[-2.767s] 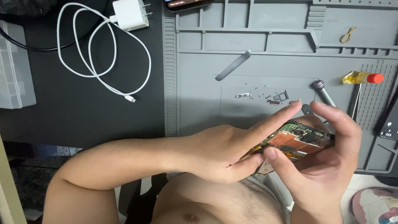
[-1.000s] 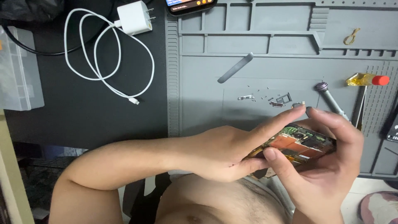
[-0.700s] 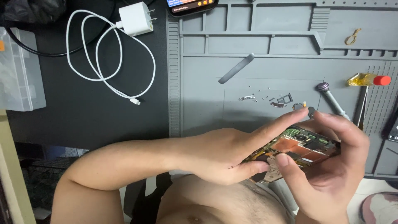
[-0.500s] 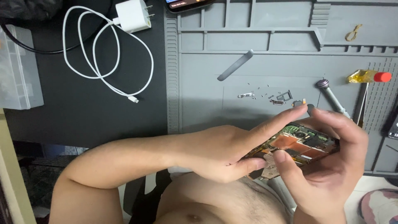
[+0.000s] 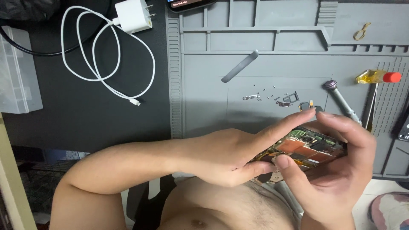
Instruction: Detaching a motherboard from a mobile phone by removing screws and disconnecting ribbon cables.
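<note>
Copper-toned opened phone (image 5: 309, 149) sits gripped between both hands, left hand (image 5: 230, 155) and right hand (image 5: 341, 170).

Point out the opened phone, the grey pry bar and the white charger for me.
opened phone (image 5: 313, 148), head view, on its exposed orange board.
grey pry bar (image 5: 240, 66), head view, middle of the bar.
white charger (image 5: 133, 15), head view, centre of the plug block.
</note>
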